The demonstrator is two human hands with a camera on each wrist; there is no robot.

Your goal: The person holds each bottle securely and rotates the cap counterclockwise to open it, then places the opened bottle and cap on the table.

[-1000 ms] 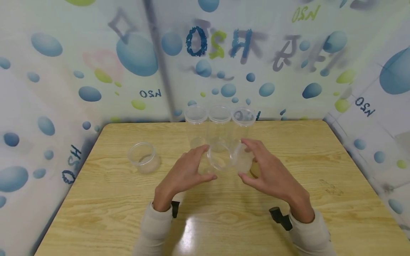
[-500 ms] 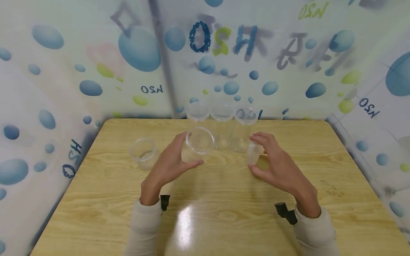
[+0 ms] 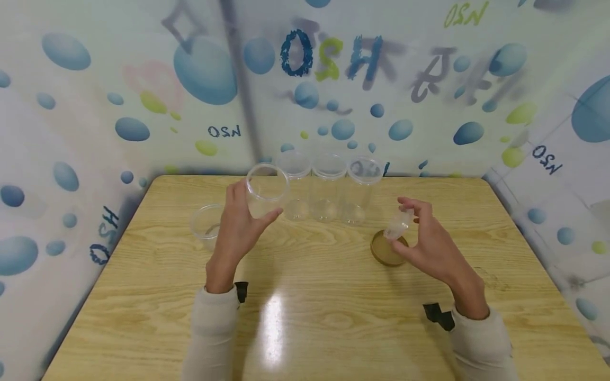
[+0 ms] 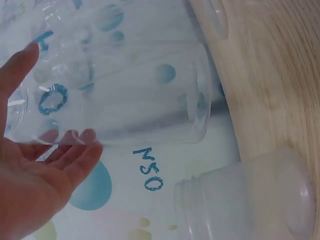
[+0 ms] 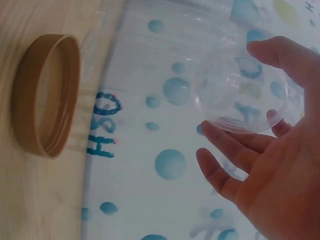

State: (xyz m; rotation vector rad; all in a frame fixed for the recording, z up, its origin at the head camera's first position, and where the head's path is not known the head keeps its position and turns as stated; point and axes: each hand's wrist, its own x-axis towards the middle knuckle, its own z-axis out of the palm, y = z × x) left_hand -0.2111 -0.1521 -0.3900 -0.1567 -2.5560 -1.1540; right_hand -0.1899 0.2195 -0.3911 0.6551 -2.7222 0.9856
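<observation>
My left hand (image 3: 240,227) grips a tall clear plastic jar (image 3: 267,197) near its open mouth, thumb on one side and fingers on the other. In the left wrist view the jar (image 4: 145,95) shows see-through, its base lifted off the table. On the other side, my right hand (image 3: 431,248) pinches a round clear plastic lid (image 3: 399,223) between thumb and fingers, tilted on edge. Just below that lid, a brown screw lid (image 3: 388,256) lies on the tabletop with its hollow side up. A shorter clear jar (image 3: 206,225) stands beside my left hand, partly hidden by it.
Three tall clear jars stand in a row at the back of the table, the left one (image 3: 297,196), the middle one (image 3: 329,196) and the right one (image 3: 362,198). A patterned curtain (image 3: 405,106) hangs behind the wooden table (image 3: 324,317).
The hands have moved apart. My left hand has carried the jar left, in front of the short jar; my right hand has taken the clear lid right, uncovering the brown lid.
</observation>
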